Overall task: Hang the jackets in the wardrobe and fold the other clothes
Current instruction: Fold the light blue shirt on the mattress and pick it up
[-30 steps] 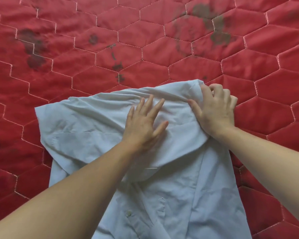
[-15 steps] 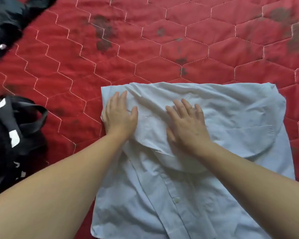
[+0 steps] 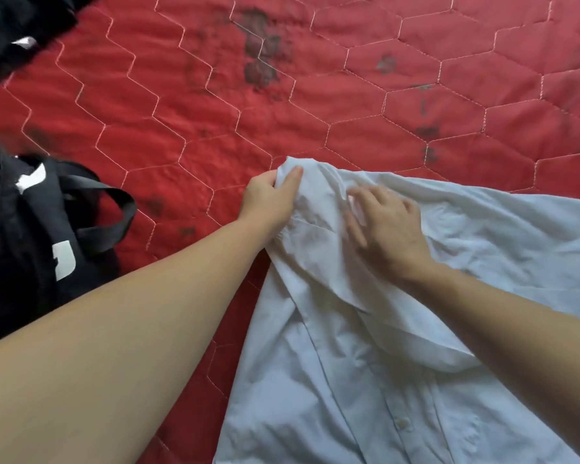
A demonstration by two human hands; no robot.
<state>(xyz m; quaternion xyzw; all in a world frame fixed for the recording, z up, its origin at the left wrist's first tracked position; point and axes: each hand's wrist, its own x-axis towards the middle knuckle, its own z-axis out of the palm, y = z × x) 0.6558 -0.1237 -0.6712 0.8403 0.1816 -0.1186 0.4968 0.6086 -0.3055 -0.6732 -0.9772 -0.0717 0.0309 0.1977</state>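
Note:
A pale blue button-up shirt (image 3: 365,380) lies spread on the red quilted bedcover (image 3: 215,112), its upper part folded over. My left hand (image 3: 270,197) pinches the shirt's far left corner, thumb on top of the cloth. Just to the right of it, my right hand (image 3: 387,229) presses flat on the folded part with its fingers spread. Both forearms reach in from the bottom of the view.
A black bag with straps and white markings (image 3: 41,242) sits at the left edge. Another black garment (image 3: 17,31) lies in the top left corner. Dark stains (image 3: 260,51) mark the bedcover beyond the shirt.
The view has swung left, so the shirt sits further right. My left hand went from lying flat to gripping the shirt's left corner. My right hand stays pressed on the fold.

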